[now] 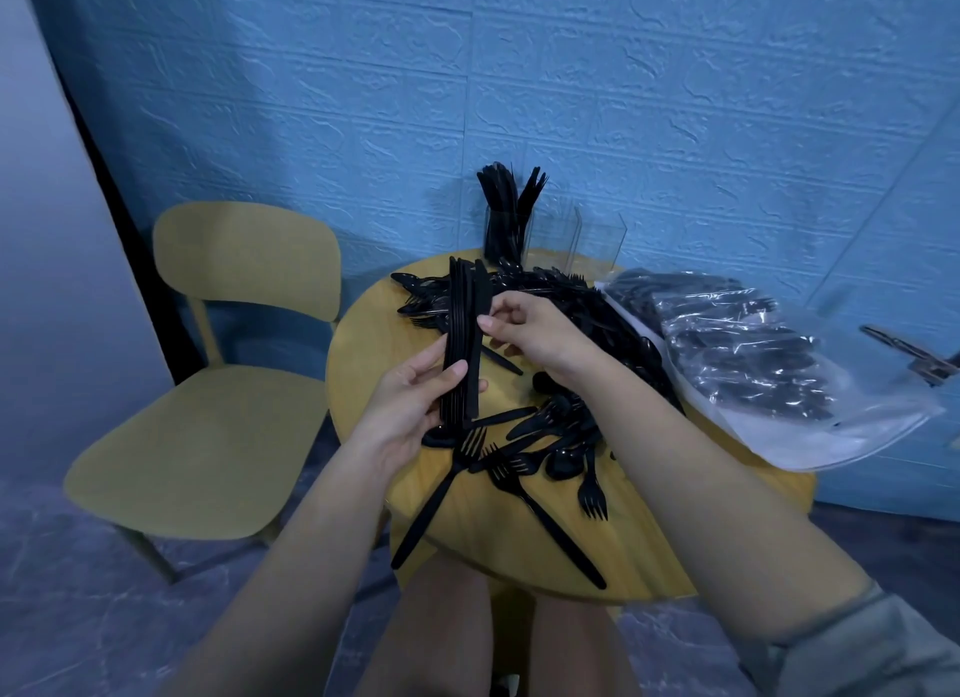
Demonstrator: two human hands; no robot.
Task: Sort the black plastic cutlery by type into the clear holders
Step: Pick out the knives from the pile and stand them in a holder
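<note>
While the left hand [410, 400] grips an upright bundle of black plastic knives [462, 343] above the round yellow wooden table [363, 353], the right hand [535, 332] pinches its outermost knife; clear acrylic holders [550, 233] stand behind the loose black cutlery pile [587, 322], 1 part-filled.

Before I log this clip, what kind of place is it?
Probably a small indoor room set up for the task: a round yellow table against a blue brick-pattern wall, a matching chair beside it, and a grey marbled floor.
</note>
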